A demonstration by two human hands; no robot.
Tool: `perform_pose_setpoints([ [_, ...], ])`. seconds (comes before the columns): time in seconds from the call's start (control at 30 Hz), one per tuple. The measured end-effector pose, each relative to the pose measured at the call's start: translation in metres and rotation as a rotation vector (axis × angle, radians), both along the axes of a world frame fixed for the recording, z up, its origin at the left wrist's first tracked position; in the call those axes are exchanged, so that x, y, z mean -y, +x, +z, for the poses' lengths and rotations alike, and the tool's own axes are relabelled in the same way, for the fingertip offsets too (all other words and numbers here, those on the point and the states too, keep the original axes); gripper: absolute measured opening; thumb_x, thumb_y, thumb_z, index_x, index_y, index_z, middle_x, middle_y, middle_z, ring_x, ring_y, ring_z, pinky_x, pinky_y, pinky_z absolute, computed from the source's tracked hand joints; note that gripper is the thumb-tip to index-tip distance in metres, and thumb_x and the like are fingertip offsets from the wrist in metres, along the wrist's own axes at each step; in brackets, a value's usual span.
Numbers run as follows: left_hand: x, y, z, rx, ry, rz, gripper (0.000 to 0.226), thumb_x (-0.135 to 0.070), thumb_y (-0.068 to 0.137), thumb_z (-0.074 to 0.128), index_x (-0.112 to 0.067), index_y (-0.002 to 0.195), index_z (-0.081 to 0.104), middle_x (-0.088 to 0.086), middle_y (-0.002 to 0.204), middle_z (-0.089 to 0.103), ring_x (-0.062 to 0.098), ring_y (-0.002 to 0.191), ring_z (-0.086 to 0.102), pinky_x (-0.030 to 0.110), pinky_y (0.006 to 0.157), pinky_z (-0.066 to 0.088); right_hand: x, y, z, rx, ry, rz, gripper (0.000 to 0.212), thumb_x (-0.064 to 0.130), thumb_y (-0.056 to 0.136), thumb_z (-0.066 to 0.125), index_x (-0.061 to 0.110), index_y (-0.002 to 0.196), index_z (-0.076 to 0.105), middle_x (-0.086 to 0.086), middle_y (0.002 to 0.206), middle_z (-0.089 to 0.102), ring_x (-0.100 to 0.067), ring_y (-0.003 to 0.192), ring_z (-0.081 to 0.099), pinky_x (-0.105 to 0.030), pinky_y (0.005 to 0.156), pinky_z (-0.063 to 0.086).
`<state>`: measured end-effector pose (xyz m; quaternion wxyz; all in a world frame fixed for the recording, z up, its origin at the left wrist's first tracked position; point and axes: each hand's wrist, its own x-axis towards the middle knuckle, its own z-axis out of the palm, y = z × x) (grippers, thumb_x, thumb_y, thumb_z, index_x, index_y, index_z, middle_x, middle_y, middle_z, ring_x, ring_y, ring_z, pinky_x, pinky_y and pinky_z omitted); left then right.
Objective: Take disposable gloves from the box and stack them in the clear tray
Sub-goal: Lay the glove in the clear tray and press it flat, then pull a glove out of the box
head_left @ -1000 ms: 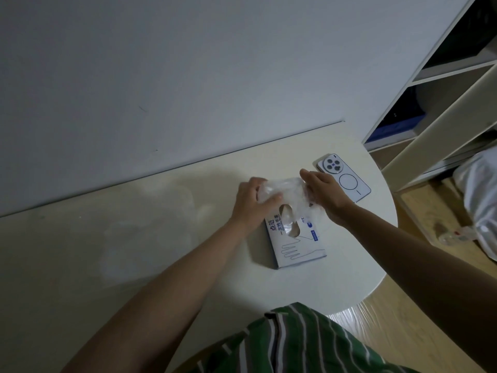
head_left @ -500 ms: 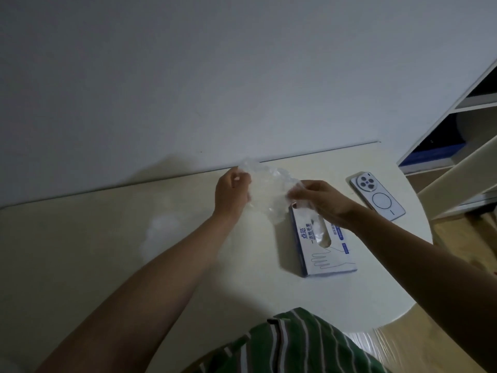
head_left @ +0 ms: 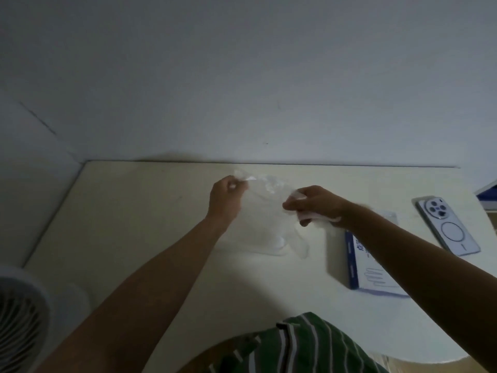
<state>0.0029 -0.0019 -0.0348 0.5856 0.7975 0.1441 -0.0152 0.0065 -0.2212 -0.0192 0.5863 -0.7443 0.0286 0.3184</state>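
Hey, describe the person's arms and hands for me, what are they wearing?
The left forearm and right forearm are bare: no sleeves, watch or bracelet show. The left hand and right hand wear nothing either, no rings that I can make out. A green garment with pale stripes shows at the bottom edge.

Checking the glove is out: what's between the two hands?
In the head view, one clear disposable glove spans from left hand to right hand, each pinching an edge; its fingers hang toward the table.
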Motion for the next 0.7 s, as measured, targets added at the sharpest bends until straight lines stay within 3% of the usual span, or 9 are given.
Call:
perform_pose_setpoints([
  [0.13,-0.03,-0.004,-0.013,0.054,0.405,0.02,0.035,-0.025,0.099,0.047,-0.005,0.074,0.062,0.004,0.065,0.059,0.026,0.065,0.056,0.035,0.062,0.039,-0.007,0.011,-0.01,0.042,-0.228,-0.1,0.025,0.022,0.086,0.072,-0.003,0.084,0.067,-0.007,0.053,0.058,-0.014,0.042,0.052,-0.02,0.046,0.043],
  [0.2,-0.042,-0.008,-0.02,0.056,0.585,0.011,0.041,-0.028,0.102,0.039,0.0,0.08,0.059,0.016,0.075,0.062,0.034,0.073,0.058,0.04,0.066,0.042,-0.01,0.016,-0.012,0.144,-0.307,-0.188,0.023,0.019,0.087,0.071,-0.004,0.092,0.068,-0.012,0.064,0.066,-0.016,0.05,0.057,-0.024,0.054,0.05],
  [0.27,-0.047,-0.009,-0.024,0.048,0.704,-0.003,0.039,-0.029,0.103,0.034,-0.003,0.082,0.055,0.017,0.078,0.061,0.035,0.075,0.058,0.039,0.064,0.04,-0.013,0.018,-0.011,0.429,-0.526,-0.228,0.021,0.018,0.087,0.071,0.003,0.101,0.066,-0.012,0.089,0.068,-0.019,0.075,0.061,-0.031,0.074,0.05],
  [0.3,-0.047,-0.01,-0.025,0.043,0.748,-0.016,0.037,-0.029,0.103,0.032,-0.005,0.085,0.054,0.017,0.078,0.061,0.035,0.076,0.059,0.038,0.063,0.04,-0.017,0.017,-0.007,0.613,-0.599,-0.24,0.022,0.018,0.086,0.071,0.007,0.104,0.065,-0.008,0.095,0.064,-0.018,0.083,0.058,-0.03,0.077,0.047],
  [0.37,-0.045,-0.01,-0.027,0.035,0.83,-0.047,0.034,-0.028,0.104,0.029,-0.007,0.091,0.052,0.016,0.081,0.063,0.036,0.078,0.061,0.038,0.063,0.041,-0.032,0.013,0.003,0.927,-0.524,-0.234,0.017,0.012,0.085,0.069,0.01,0.102,0.066,-0.002,0.098,0.058,-0.015,0.082,0.056,-0.022,0.072,0.042],
  [0.43,-0.043,-0.009,-0.029,0.014,0.899,-0.075,0.029,-0.026,0.104,0.028,-0.008,0.098,0.051,0.016,0.085,0.065,0.036,0.081,0.063,0.037,0.063,0.043,-0.051,0.009,0.01,1.051,-0.365,-0.116,0.016,0.004,0.082,0.065,0.012,0.095,0.069,0.002,0.094,0.057,-0.009,0.073,0.054,-0.018,0.067,0.043],
  [0.5,-0.04,-0.008,-0.031,-0.025,0.957,-0.11,0.025,-0.023,0.104,0.028,-0.008,0.106,0.048,0.014,0.088,0.066,0.034,0.08,0.064,0.038,0.062,0.044,-0.071,0.004,0.007,0.987,-0.333,0.137,0.018,0.003,0.083,0.063,0.016,0.093,0.072,0.003,0.088,0.061,-0.005,0.067,0.054,-0.02,0.067,0.048],
  [0.6,-0.04,-0.007,-0.035,-0.073,0.997,-0.168,0.014,-0.014,0.102,0.034,-0.008,0.111,0.043,0.012,0.088,0.066,0.027,0.069,0.06,0.034,0.054,0.039,-0.093,-0.003,-0.019,0.806,-0.559,0.515,0.021,0.012,0.091,0.058,0.02,0.103,0.073,0.003,0.096,0.069,-0.006,0.076,0.058,-0.028,0.081,0.053],
  [0.7,-0.041,-0.005,-0.037,-0.094,1.035,-0.214,0.019,-0.012,0.101,0.037,-0.006,0.119,0.041,0.013,0.093,0.067,0.03,0.077,0.064,0.034,0.056,0.038,-0.099,-0.008,-0.044,0.622,-0.709,0.545,0.034,0.012,0.094,0.052,0.024,0.124,0.064,-0.001,0.114,0.066,-0.017,0.102,0.062,-0.031,0.091,0.05],
])
